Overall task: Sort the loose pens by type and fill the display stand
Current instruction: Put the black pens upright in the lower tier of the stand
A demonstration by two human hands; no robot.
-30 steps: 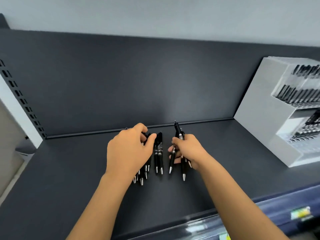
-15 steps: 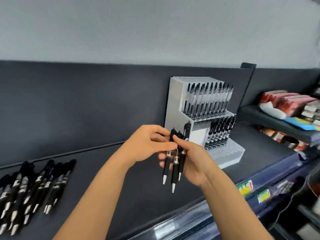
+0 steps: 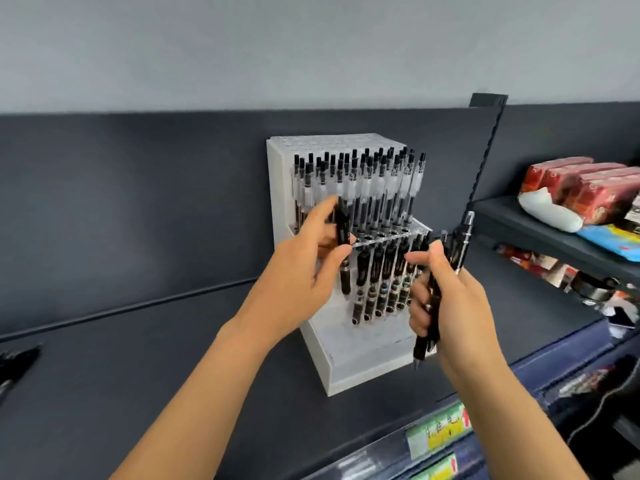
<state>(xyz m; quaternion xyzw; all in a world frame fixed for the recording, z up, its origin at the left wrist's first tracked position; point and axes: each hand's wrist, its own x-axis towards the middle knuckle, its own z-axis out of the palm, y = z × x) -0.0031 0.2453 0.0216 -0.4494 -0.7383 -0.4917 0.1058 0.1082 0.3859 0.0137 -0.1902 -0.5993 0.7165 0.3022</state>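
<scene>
— On the dark shelf (image 3: pixel 173 358), against the back panel, what is standing at centre?

— A white display stand (image 3: pixel 278 188) is standing there, stepped in two tiers. Clear-barrelled pens (image 3: pixel 363 188) are filling the upper tier, clicker ends up. Black pens (image 3: pixel 377 271) are filling most of the lower tier behind a clear front.

— What is the left hand (image 3: pixel 304 275) doing?

— It is pinching a single black pen (image 3: pixel 341 223) between thumb and curled fingers. It is holding that pen upright in front of the left end of the lower tier. Whether the tip is sitting in a slot cannot be told.

— And the right hand (image 3: pixel 457 306)?

— It is gripping a small bundle of black pens (image 3: pixel 460 237), fingers wrapped round the barrels. It is holding the bundle just beside the stand's right edge, tips pointing down and clicker ends leaning up to the right.

— Are other pens lying about?

— More loose pens (image 3: pixel 17 358) are lying at the far left edge of the shelf, well apart from the stand and blurred.

— What is lying outside the task?

— Red packets (image 3: pixel 581 185) are lying on the neighbouring shelf to the right, and price labels (image 3: pixel 440 431) are showing along the shelf's front rail.
</scene>
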